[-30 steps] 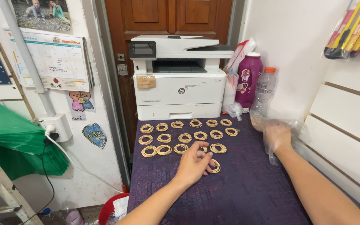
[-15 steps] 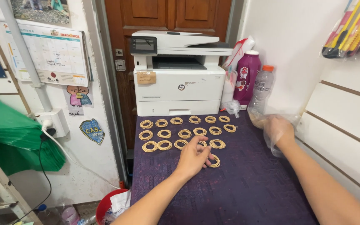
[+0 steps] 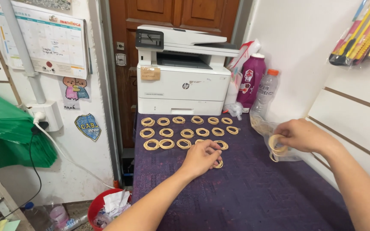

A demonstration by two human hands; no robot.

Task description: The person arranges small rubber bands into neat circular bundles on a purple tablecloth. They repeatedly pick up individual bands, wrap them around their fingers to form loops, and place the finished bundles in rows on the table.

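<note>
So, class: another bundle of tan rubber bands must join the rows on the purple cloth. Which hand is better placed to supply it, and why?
The right hand, probably: it already has tan rubber bands in its grip at the clear plastic bag. The left hand rests on a bundle at the rows.

A tall magenta plastic bottle with a white cap stands at the table's back right corner, a clear plastic bottle with an orange cap just beside it. The white printer at the back edge carries a small dark screen and a tan paper label (slightly crooked). A clear plastic bag sits at the right edge. A white wall calendar hangs left of the door.
</note>
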